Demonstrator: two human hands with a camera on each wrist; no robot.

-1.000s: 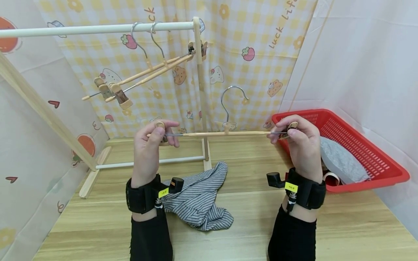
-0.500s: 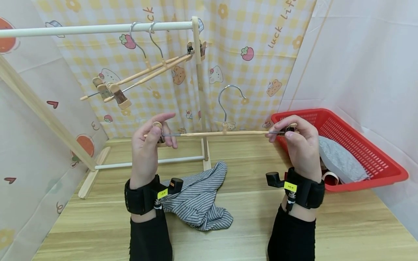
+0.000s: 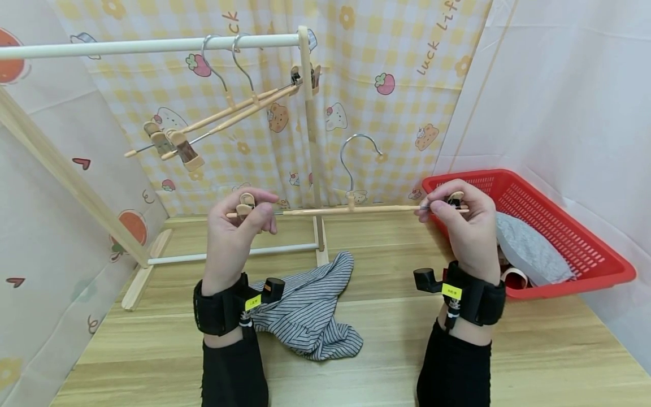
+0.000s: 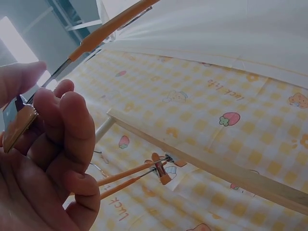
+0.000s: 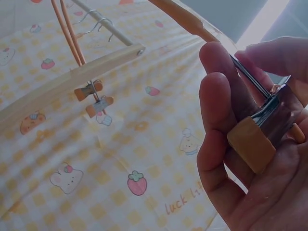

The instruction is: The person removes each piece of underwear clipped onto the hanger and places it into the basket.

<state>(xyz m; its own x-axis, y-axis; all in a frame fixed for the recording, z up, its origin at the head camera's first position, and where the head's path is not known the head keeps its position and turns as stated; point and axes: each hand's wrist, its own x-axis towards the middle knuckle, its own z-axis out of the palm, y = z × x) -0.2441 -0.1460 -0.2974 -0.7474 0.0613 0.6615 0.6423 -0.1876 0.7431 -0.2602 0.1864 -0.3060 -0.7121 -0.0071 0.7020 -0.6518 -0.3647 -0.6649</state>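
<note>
wooden clip hanger [image 3: 351, 208] held level in the air over the far middle of the surface, above the striped cloth [image 3: 310, 308]; my left hand [image 3: 236, 237] pinches the clip at its left end, my right hand [image 3: 470, 226] pinches the clip at the right end. judging by the thin rod and wire hook, it's light and stiff, though the sprung clips look able to slide along the metal rail. best hold seems the clip bodies or the wooden bar.

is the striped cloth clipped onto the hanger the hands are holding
No, the striped cloth lies crumpled on the table below the hanger, apart from it.
</note>
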